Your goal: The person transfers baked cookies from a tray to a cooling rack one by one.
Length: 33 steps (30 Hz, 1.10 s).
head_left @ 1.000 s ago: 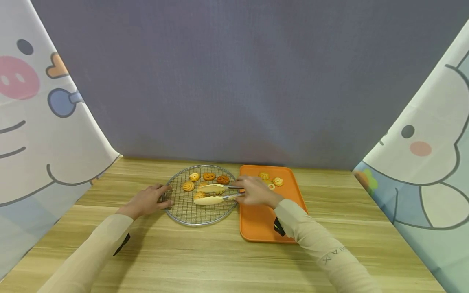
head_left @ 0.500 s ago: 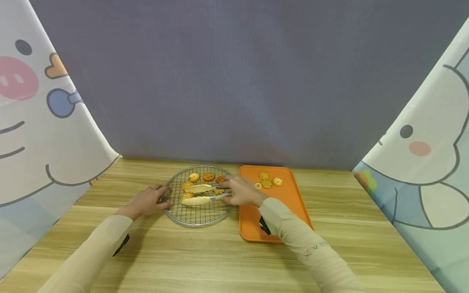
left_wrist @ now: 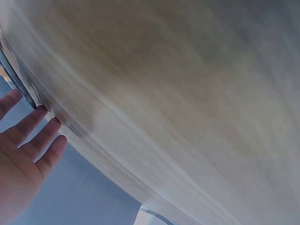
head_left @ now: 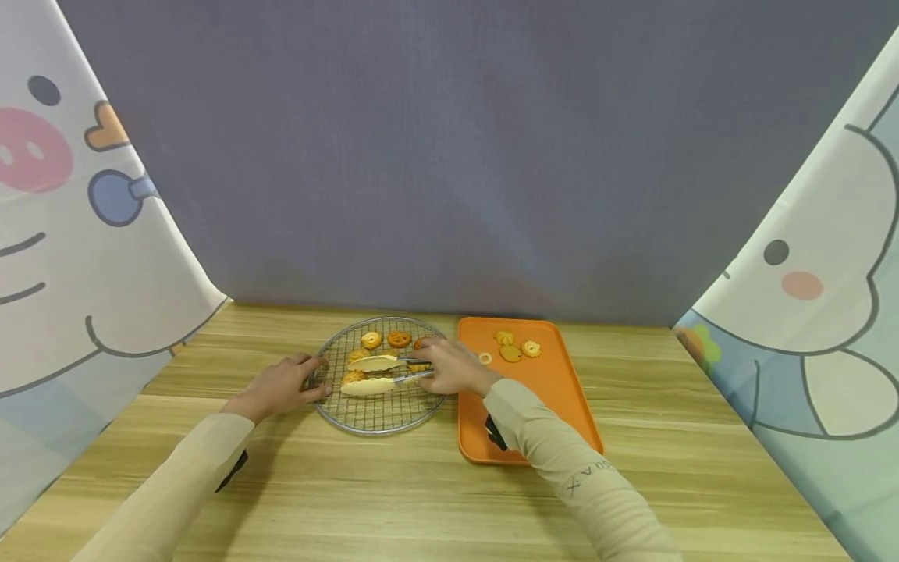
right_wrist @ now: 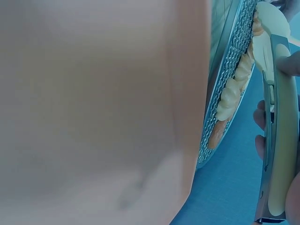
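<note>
My right hand [head_left: 453, 367] grips a pair of food tongs [head_left: 414, 376] with metal arms and pale yellow tips. The same tongs [right_wrist: 276, 126] fill the right side of the right wrist view, thumb along one arm. Their tips stand apart over the round wire cooling rack [head_left: 382, 414], with a golden cookie [head_left: 353, 377] between them. Several other cookies lie there, among them a round one [head_left: 371, 339] and a pretzel-shaped one [head_left: 399, 339]. My left hand [head_left: 281, 388] touches the rack's left rim; its fingers [left_wrist: 33, 131] reach out fairly straight in the left wrist view.
An orange tray [head_left: 492, 437] stands just right of the rack, partly beneath my right forearm. It carries several cookies, including a ring-shaped one [head_left: 485, 358] and a scalloped one [head_left: 531, 349]. A grey panel [head_left: 449, 156] rises behind the wooden table [head_left: 351, 499].
My right hand has moved the tongs left across the rack, from its middle to the cookies on its left side. The left hand has stayed at the rim.
</note>
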Each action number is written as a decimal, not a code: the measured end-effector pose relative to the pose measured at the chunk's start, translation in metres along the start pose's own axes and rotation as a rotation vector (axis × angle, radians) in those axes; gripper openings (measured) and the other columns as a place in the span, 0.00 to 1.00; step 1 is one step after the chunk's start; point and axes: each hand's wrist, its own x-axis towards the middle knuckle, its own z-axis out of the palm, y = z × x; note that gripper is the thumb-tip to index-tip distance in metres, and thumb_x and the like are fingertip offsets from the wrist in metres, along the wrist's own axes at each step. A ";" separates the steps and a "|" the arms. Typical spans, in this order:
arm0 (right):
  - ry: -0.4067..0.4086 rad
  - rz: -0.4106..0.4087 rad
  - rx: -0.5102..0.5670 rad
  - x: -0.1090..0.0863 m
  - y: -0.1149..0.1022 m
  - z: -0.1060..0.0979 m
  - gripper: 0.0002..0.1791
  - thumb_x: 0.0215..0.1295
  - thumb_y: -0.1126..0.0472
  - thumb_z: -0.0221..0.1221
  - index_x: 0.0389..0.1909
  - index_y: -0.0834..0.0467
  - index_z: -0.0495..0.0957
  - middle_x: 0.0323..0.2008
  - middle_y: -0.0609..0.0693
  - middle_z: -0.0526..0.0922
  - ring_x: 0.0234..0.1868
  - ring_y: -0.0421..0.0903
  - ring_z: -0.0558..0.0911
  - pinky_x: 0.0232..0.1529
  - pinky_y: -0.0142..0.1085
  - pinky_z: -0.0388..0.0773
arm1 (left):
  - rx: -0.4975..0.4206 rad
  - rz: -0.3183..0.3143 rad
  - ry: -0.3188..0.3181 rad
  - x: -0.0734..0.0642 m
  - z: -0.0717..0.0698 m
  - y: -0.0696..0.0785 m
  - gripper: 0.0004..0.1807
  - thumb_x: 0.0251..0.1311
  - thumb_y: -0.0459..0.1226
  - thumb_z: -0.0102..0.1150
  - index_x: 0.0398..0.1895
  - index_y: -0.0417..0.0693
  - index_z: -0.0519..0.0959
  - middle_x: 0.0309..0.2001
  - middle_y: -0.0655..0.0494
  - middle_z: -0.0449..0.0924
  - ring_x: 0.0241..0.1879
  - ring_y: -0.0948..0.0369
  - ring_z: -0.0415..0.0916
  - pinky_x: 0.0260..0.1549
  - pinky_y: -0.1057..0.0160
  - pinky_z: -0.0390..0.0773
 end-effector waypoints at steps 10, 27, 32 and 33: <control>-0.010 0.018 0.023 -0.001 -0.001 0.000 0.25 0.55 0.52 0.60 0.55 0.53 0.75 0.51 0.51 0.77 0.40 0.43 0.79 0.22 0.26 0.69 | 0.011 0.017 0.011 0.000 0.000 0.000 0.31 0.55 0.53 0.57 0.56 0.42 0.71 0.51 0.35 0.73 0.46 0.36 0.73 0.41 0.38 0.72; 0.026 0.021 0.088 -0.015 0.013 -0.018 0.25 0.56 0.56 0.60 0.56 0.56 0.74 0.56 0.58 0.73 0.38 0.47 0.80 0.33 0.34 0.77 | 0.013 0.005 0.000 0.000 -0.001 0.000 0.31 0.55 0.53 0.57 0.56 0.42 0.71 0.51 0.35 0.72 0.46 0.36 0.72 0.41 0.37 0.72; 0.029 0.066 0.077 -0.026 0.021 -0.022 0.26 0.55 0.55 0.61 0.57 0.54 0.74 0.53 0.53 0.75 0.34 0.45 0.78 0.29 0.34 0.75 | 0.011 0.003 -0.003 0.000 -0.002 0.001 0.31 0.55 0.53 0.57 0.56 0.42 0.71 0.51 0.35 0.72 0.46 0.37 0.72 0.41 0.37 0.72; 0.028 0.075 0.085 -0.029 0.023 -0.022 0.26 0.55 0.55 0.61 0.57 0.54 0.73 0.51 0.53 0.75 0.33 0.44 0.77 0.29 0.34 0.74 | 0.010 0.003 -0.002 0.000 -0.002 0.001 0.31 0.55 0.54 0.57 0.56 0.42 0.71 0.51 0.35 0.73 0.46 0.37 0.73 0.40 0.37 0.72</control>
